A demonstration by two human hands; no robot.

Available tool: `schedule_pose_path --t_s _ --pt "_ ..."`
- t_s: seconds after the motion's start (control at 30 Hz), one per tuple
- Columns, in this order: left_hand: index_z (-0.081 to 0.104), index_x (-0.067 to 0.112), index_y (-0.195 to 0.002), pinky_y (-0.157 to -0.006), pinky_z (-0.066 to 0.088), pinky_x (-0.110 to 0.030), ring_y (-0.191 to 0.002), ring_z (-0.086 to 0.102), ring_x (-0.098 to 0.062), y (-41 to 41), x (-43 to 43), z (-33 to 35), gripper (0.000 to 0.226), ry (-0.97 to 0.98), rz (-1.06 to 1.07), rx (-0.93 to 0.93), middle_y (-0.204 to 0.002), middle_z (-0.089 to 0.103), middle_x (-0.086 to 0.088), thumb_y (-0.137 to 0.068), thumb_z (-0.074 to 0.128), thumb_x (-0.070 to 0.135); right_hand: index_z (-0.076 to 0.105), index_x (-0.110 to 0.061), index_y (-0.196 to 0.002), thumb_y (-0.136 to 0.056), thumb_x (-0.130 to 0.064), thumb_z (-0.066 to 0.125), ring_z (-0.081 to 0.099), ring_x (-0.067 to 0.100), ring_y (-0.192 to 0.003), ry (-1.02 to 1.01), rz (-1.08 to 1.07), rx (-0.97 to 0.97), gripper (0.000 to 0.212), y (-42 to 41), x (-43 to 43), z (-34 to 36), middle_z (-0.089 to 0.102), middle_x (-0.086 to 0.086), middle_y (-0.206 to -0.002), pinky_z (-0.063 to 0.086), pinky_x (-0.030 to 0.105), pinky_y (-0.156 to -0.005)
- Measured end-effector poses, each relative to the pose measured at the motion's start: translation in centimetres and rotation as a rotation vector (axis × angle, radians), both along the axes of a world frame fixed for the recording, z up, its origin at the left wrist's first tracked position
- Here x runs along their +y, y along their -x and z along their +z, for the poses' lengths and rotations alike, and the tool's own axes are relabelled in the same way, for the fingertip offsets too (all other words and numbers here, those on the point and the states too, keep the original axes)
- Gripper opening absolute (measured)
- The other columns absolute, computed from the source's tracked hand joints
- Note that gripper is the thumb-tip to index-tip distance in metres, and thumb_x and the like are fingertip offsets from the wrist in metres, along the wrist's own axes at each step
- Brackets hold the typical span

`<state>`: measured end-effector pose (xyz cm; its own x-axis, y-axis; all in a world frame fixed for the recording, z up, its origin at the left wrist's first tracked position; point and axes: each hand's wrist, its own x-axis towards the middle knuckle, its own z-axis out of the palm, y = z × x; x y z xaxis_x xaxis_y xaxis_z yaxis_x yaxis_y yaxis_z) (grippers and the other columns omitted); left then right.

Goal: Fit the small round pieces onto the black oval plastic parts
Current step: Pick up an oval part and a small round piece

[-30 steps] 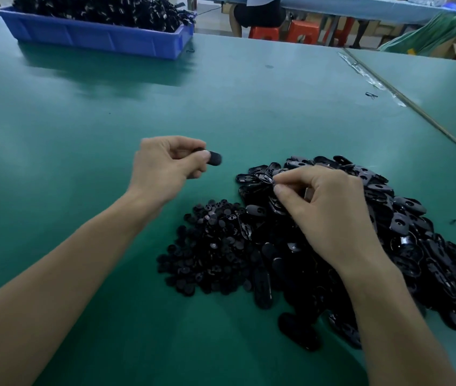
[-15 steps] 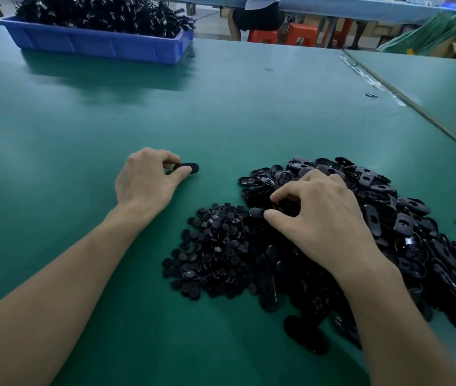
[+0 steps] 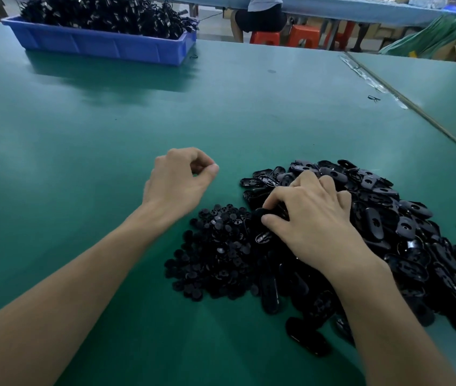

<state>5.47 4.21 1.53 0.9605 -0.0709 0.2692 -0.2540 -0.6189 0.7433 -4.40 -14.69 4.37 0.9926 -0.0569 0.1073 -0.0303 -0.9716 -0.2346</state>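
Note:
A heap of small black round pieces [image 3: 215, 246] lies on the green table [image 3: 109, 162]. A larger heap of black oval plastic parts [image 3: 405, 232] spreads to its right. My right hand [image 3: 313, 218] rests on the near left edge of the oval heap, thumb and fingers curled round one black oval part [image 3: 260, 214]. My left hand [image 3: 176, 185] hovers just left of the heaps, above the round pieces. Its fingers are curled and its thumb tip meets the index finger, with nothing visible between them.
A blue bin [image 3: 104, 47] piled with black parts stands at the far left. A seam with tape [image 3: 416, 112] joins a second table on the right, with a small black clip [image 3: 373, 98] beside it. A seated person [image 3: 260, 12] and red stools [image 3: 302, 36] are beyond the far edge.
My left hand lowered an oval part to the table; that part is now out of sight and the hand is curled on nothing. My right hand dropped onto the oval heap and gripped a part.

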Motion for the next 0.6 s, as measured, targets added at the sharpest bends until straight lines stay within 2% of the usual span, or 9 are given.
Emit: schedule_pose_path --t_s 0.07,0.13,0.2,0.27,0.37,0.47,0.53,0.6 --pt "0.068 0.033 -0.071 -0.064 0.05 -0.021 -0.059 0.057 0.006 0.7 -0.8 0.4 0.016 0.047 -0.104 0.039 -0.063 0.065 0.018 -0.086 0.074 0.032 0.066 -0.039 -0.096 -0.09 -0.047 0.066 0.02 0.01 -0.097 -0.055 0.001 -0.027 0.009 0.0 -0.2 0.1 0.036 -0.01 -0.098 0.011 0.031 -0.078" --pt "0.072 0.029 -0.072 -0.058 0.042 -0.012 -0.053 0.052 0.007 1.4 -1.5 0.9 0.013 0.093 -0.205 0.084 -0.059 0.065 0.015 -0.084 0.076 0.03 0.064 -0.04 -0.09 -0.088 -0.044 0.07 0.022 0.009 -0.097 -0.123 0.001 -0.064 0.007 0.0 -0.4 0.3 0.039 -0.012 -0.098 0.01 0.029 -0.074" --pt "0.075 0.026 -0.076 -0.059 0.041 -0.013 -0.053 0.053 0.005 2.1 -2.1 1.4 0.009 0.16 -0.297 0.128 -0.06 0.065 0.014 -0.084 0.077 0.03 0.062 -0.041 -0.086 -0.087 -0.042 0.071 0.03 0.01 -0.103 -0.215 -0.002 -0.092 0.01 0.1 -0.6 0.7 0.045 -0.012 -0.102 0.013 0.028 -0.076" --pt "0.077 0.025 -0.08 -0.064 0.045 -0.018 -0.059 0.058 0.002 2.5 -2.4 1.8 0.006 0.221 -0.356 0.154 -0.066 0.07 0.012 -0.084 0.077 0.03 0.061 -0.041 -0.084 -0.087 -0.04 0.072 0.041 0.012 -0.106 -0.252 -0.001 -0.088 0.012 0.2 -0.9 1.0 0.052 -0.012 -0.102 0.022 0.032 -0.085" --pt "0.078 0.024 -0.082 -0.071 0.051 -0.027 -0.066 0.063 -0.004 3.0 -2.5 2.3 0.002 0.255 -0.399 0.194 -0.074 0.075 0.005 -0.084 0.077 0.024 0.066 -0.034 -0.084 -0.088 -0.035 0.073 0.06 0.016 -0.097 -0.304 0.005 -0.066 0.008 0.5 -1.1 1.2 0.063 -0.016 -0.087 0.042 0.044 -0.095" --pt "0.078 0.021 -0.085 -0.074 0.054 -0.036 -0.071 0.065 -0.01 3.2 -2.5 2.4 0.002 0.221 -0.456 0.261 -0.077 0.076 -0.001 -0.084 0.078 0.019 0.07 -0.032 -0.085 -0.088 -0.031 0.074 0.064 0.015 -0.09 -0.347 0.02 -0.069 0.005 0.8 -1.0 1.4 0.065 -0.018 -0.078 0.047 0.048 -0.094" --pt "0.078 0.018 -0.087 -0.073 0.055 -0.032 -0.07 0.066 -0.009 3.4 -2.5 2.4 0.006 0.209 -0.499 0.286 -0.078 0.076 -0.002 -0.082 0.08 0.015 0.072 -0.033 -0.086 -0.088 -0.03 0.074 0.065 0.014 -0.089 -0.349 0.025 -0.079 0.005 1.0 -1.0 1.5 0.065 -0.018 -0.076 0.048 0.048 -0.092" --pt "0.078 0.016 -0.088 -0.068 0.054 -0.022 -0.067 0.066 -0.005 3.5 -2.5 2.3 0.011 0.206 -0.529 0.293 -0.079 0.077 -0.001 -0.079 0.082 0.011 0.075 -0.032 -0.088 -0.088 -0.029 0.075 0.064 0.013 -0.085 -0.357 0.021 -0.102 0.004 1.1 -1.1 1.5 0.065 -0.018 -0.073 0.05 0.046 -0.088"
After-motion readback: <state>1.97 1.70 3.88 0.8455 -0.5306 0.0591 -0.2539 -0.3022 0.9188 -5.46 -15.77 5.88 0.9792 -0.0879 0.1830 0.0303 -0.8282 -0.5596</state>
